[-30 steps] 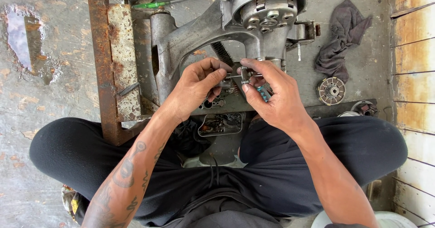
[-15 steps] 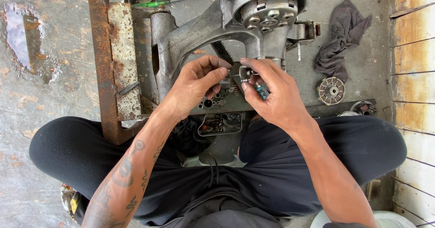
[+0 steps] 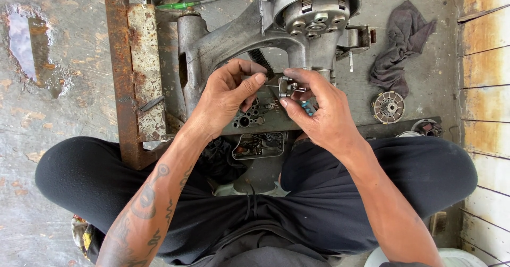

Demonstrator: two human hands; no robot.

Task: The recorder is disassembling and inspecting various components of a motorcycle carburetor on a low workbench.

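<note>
My right hand (image 3: pixel 322 113) pinches a small metal part (image 3: pixel 287 86) between thumb and fingers, with a teal-handled tool (image 3: pixel 308 106) tucked in the palm. My left hand (image 3: pixel 227 94) meets it from the left, its thumb and forefinger on the same small part. Both hands hover just in front of a grey engine casing (image 3: pixel 223 41) with a round hub (image 3: pixel 317 12) at its top. Below the hands a dark plate with holes and small springs (image 3: pixel 249 115) rests on the casing. I sit cross-legged in black trousers.
A rusty steel frame (image 3: pixel 119 65) stands left of the casing. A small tray of loose parts (image 3: pixel 258 145) lies between my knees. A dark rag (image 3: pixel 398 44) and a round clutch disc (image 3: pixel 388 106) lie on the concrete at right. A green-handled screwdriver (image 3: pixel 183 5) rests at top.
Both hands stay together on the small part with only slight finger shifts; the left thumb has moved onto the part.
</note>
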